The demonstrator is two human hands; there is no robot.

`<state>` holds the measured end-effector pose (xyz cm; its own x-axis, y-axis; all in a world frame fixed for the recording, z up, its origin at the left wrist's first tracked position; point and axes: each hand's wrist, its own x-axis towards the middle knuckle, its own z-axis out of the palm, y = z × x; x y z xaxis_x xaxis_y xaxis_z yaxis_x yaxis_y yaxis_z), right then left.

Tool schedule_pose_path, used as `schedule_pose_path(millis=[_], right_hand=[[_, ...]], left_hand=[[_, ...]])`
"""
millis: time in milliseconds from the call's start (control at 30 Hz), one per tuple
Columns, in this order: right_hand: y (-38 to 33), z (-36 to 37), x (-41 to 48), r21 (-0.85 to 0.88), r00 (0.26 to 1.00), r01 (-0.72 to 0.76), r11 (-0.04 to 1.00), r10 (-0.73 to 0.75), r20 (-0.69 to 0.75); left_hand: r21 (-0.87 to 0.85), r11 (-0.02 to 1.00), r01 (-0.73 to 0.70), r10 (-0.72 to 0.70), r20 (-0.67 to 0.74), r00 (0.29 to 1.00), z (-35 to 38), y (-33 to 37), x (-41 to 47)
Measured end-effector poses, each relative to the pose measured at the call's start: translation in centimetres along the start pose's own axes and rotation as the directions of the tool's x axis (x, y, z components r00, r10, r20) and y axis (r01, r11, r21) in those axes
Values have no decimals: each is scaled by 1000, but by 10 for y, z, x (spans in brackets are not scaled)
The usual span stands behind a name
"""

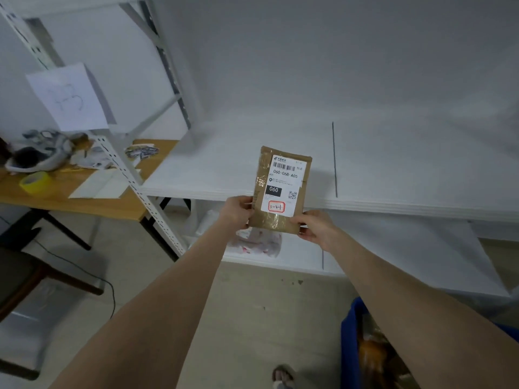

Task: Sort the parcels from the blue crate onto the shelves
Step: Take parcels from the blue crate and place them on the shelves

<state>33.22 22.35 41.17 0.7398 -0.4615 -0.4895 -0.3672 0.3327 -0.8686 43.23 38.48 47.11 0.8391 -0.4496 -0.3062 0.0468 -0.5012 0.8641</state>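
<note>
A flat brown parcel (280,192) with a white shipping label and a red-framed handwritten sticker is held upright in front of the white shelf (224,169). My left hand (237,211) grips its lower left edge. My right hand (313,227) pinches its lower right corner. The parcel's top half overlaps the shelf board; whether it touches the board cannot be told. The blue crate (349,341) stands on the floor at the lower right, with brown parcels inside, partly hidden by my right arm.
A pale plastic-wrapped parcel (258,241) lies on the lower shelf. A thin dark line (334,161) marks the shelf board. A paper sign (68,96) hangs on the perforated upright. A wooden table (84,200) at left bears yellow tape (35,183) and clutter.
</note>
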Motion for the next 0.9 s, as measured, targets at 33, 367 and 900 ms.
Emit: schedule_pose_path(millis=[33, 367, 900], right_hand=[[-8, 10, 13, -7, 1000, 9, 1000, -9, 20], [-95, 113, 100, -3, 996, 55, 998, -55, 69], [-142, 200, 98, 43, 946, 181, 983, -162, -281]], left_hand=[[3, 1000, -4, 4, -10, 1000, -11, 2, 13], [-3, 1000, -31, 31, -18, 999, -128, 37, 124], [66, 967, -244, 211, 320, 923, -223, 71, 207]])
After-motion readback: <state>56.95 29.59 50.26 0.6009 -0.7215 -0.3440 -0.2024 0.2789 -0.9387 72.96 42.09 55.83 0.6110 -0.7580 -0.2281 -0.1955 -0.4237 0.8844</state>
